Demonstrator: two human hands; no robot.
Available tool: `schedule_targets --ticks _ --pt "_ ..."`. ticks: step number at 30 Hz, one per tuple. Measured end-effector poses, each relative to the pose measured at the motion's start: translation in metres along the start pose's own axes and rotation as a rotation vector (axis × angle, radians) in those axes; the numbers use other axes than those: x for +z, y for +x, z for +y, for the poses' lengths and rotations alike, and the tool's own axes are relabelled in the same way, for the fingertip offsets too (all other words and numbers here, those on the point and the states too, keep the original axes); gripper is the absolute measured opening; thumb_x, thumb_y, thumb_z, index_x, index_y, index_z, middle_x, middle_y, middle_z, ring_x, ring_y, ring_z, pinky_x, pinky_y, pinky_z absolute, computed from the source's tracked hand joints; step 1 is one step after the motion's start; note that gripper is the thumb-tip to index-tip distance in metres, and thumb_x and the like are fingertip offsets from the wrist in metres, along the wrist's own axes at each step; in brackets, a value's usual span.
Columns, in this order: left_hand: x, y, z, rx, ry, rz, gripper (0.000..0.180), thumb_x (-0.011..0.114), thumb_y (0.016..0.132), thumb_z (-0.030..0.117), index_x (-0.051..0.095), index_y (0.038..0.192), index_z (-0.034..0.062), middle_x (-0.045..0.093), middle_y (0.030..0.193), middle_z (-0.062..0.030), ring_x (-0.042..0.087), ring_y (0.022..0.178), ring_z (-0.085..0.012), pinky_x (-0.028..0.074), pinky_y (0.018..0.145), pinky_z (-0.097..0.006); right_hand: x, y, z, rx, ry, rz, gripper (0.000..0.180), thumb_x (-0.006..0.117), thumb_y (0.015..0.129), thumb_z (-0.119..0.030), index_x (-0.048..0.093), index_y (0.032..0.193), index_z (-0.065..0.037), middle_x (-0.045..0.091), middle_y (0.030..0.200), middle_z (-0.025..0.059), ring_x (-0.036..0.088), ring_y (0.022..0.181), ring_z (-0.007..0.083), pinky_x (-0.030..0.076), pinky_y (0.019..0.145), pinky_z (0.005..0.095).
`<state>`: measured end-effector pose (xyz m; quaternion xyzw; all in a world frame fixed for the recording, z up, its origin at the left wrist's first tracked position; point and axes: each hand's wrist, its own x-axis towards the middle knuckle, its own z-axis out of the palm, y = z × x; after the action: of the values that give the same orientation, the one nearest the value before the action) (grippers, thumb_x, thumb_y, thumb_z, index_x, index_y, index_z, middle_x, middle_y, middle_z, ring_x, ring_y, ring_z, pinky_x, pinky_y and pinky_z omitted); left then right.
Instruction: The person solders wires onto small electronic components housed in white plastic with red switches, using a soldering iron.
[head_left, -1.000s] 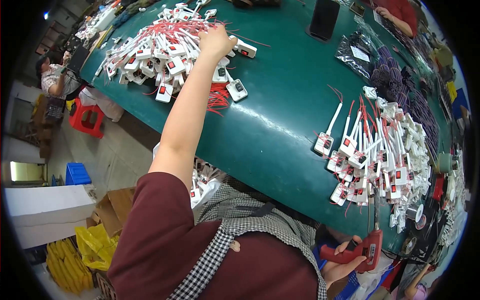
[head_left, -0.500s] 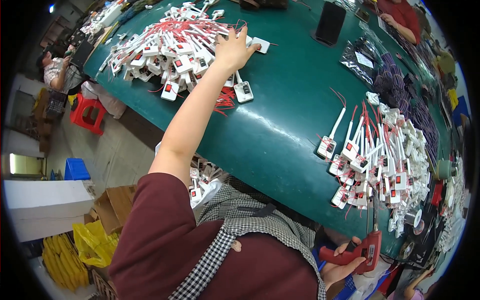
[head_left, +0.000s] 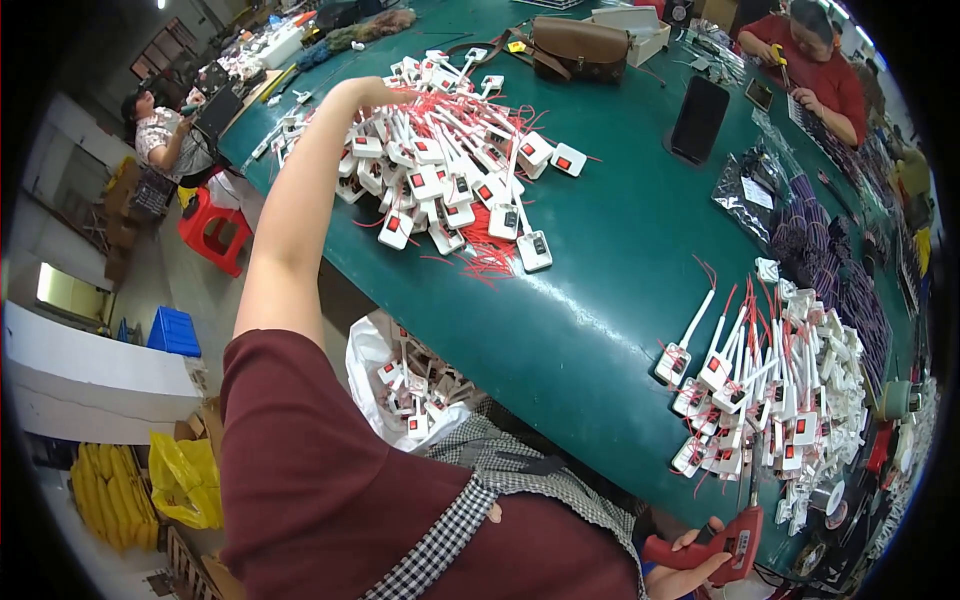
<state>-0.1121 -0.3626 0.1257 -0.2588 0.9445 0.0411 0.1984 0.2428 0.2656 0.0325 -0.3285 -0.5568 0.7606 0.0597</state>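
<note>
Left arm stretched up across the frame, left hand [head_left: 372, 92] buried in the far side of the big pile of white switch modules [head_left: 450, 170], upper centre of the frame. Fingers hidden behind the parts, so can't tell if they're spread or pinching anything. Modules are small white blocks with red rocker buttons and red wires, heaped on the green table [head_left: 600, 290].

Right hand [head_left: 690, 570] at the bottom edge, right of centre, fingers wrapped around the grip of a red glue gun [head_left: 722, 545], just below the table edge.

Second pile of the same modules [head_left: 770, 400] at right, more laid out in rows, wires pointing up. White bag [head_left: 400, 385] with more modules sits between the table edge and the person's lap.

Further back on the table: black phone [head_left: 698, 118], brown bag [head_left: 578, 50], bundles of purple wire [head_left: 830, 250] at right. Another person in red [head_left: 815, 60] at upper right, one seated by a red stool [head_left: 215, 225] at upper left.
</note>
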Motion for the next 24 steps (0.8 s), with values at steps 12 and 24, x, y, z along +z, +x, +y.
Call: schedule_targets --ticks 12,24 --pt "0.016 0.008 0.017 -0.073 0.128 -0.04 0.067 0.067 0.062 0.053 0.063 0.106 0.0026 0.063 0.1 -0.0159 0.061 0.087 -0.0263 0.048 0.076 -0.036 0.015 0.004 -0.005 -0.032 -0.046 -0.036 0.064 0.054 0.068 -0.07 0.046 0.113 -0.025 0.052 0.097 -0.0059 0.051 0.073 0.0168 0.046 0.062 0.0509" --pt "0.019 0.02 0.001 -0.044 0.031 -0.115 0.064 0.066 0.065 0.046 0.059 0.111 0.0024 0.059 0.112 -0.0152 0.062 0.089 -0.0288 0.053 0.074 -0.041 0.04 -0.01 -0.028 -0.041 -0.023 0.098 0.041 0.051 0.077 -0.054 0.051 0.104 -0.023 0.054 0.094 -0.0036 0.051 0.07 0.0171 0.043 0.066 0.0547"
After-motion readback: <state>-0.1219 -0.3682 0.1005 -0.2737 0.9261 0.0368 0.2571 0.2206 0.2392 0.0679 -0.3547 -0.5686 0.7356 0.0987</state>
